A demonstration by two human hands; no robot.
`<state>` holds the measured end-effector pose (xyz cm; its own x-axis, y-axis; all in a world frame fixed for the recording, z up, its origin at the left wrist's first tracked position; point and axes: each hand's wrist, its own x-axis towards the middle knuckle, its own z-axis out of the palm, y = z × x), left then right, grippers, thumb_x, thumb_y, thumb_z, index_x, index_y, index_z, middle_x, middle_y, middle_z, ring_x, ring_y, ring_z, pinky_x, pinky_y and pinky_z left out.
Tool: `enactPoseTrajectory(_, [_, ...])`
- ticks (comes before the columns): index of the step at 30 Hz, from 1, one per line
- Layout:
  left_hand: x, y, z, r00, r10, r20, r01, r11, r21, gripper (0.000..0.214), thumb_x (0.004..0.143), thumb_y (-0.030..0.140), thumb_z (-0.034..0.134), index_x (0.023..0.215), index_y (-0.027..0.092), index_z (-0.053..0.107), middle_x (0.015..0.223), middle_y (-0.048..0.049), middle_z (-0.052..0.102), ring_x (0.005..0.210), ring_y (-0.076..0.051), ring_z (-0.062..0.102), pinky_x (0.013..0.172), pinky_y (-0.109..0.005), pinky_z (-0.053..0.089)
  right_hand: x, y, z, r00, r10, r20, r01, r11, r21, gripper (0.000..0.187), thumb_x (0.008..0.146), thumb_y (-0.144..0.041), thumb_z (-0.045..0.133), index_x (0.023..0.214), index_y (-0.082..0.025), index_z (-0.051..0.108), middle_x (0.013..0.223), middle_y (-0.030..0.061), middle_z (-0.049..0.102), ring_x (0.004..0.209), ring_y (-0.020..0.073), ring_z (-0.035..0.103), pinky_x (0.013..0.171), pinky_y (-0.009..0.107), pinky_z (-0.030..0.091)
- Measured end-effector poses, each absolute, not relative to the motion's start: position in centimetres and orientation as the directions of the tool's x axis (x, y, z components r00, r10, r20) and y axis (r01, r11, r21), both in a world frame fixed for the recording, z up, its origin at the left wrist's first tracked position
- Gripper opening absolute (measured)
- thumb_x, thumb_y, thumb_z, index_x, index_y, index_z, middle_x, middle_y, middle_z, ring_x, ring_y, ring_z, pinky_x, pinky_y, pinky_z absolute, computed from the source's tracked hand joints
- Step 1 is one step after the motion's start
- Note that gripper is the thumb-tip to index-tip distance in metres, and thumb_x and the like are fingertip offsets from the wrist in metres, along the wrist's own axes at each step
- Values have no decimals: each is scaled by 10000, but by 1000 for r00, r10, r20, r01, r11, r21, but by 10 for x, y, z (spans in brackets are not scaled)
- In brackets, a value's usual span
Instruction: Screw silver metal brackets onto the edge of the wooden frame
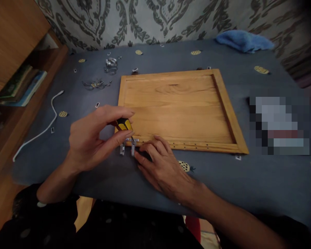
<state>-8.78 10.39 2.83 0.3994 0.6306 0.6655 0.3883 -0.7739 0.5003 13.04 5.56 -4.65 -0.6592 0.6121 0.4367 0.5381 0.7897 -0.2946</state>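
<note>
My left hand (93,133) pinches a short yellow-and-black screwdriver (126,125) between thumb and fingers. Its shaft points down at a metal hook (133,147) on the near rail of a wooden frame-like panel (171,114). My right hand (159,164) lies low against that rail, its fingers bent and a fingertip against the hook's lower end; its thumb is mostly hidden. Just left of this hook, a second metal hook (122,148) sits at the panel's near left corner. Small dark holes run along the rail to the right.
More metal hooks (111,64) and scattered small hardware (97,84) lie behind on the blue cloth. A white cable (54,107) curves at left, beside a wooden shelf with books (20,86). A blue cloth bundle (245,40) rests at the back right; a pixelated object is at right.
</note>
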Motion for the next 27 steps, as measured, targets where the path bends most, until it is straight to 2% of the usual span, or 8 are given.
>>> enactPoseTrajectory(8, [-86, 102, 30, 402, 628, 667, 375, -777, 506, 463, 837, 48, 791, 1257, 202, 672, 1127, -42, 760, 961, -134, 726, 808, -249, 577, 130, 57, -44, -675, 607, 419, 525, 794, -306, 239, 996, -218, 532, 1165, -139, 680, 1046, 100, 677, 1063, 261, 522, 1121, 511, 386])
enactPoseTrajectory(13, [-87, 102, 27, 408, 627, 664, 394, -777, 492, 446, 863, 126, 787, 1270, 258, 660, 1147, -17, 759, 955, -142, 741, 821, -252, 598, 131, 57, -44, -677, 611, 411, 515, 792, -329, 232, 1001, -217, 534, 1159, -134, 681, 1033, 85, 692, 1078, 261, 526, 1136, 517, 354])
enactPoseTrajectory(20, [-86, 98, 28, 445, 661, 604, 496, -744, 448, 415, 894, 192, 769, 1274, 276, 624, 1158, -1, 751, 937, -144, 739, 855, -268, 610, 131, 57, -41, -681, 612, 403, 505, 790, -347, 246, 1001, -214, 528, 1173, -123, 678, 1055, 92, 688, 1096, 271, 525, 1133, 528, 360])
enactPoseTrajectory(27, [-86, 101, 24, 436, 635, 637, 465, -765, 445, 500, 870, 156, 786, 1318, 288, 609, 1211, -11, 744, 1012, -157, 742, 856, -251, 625, 132, 57, -41, -681, 623, 384, 532, 782, -324, 286, 984, -218, 539, 1217, -126, 676, 1138, 146, 644, 1073, 278, 515, 1090, 560, 424])
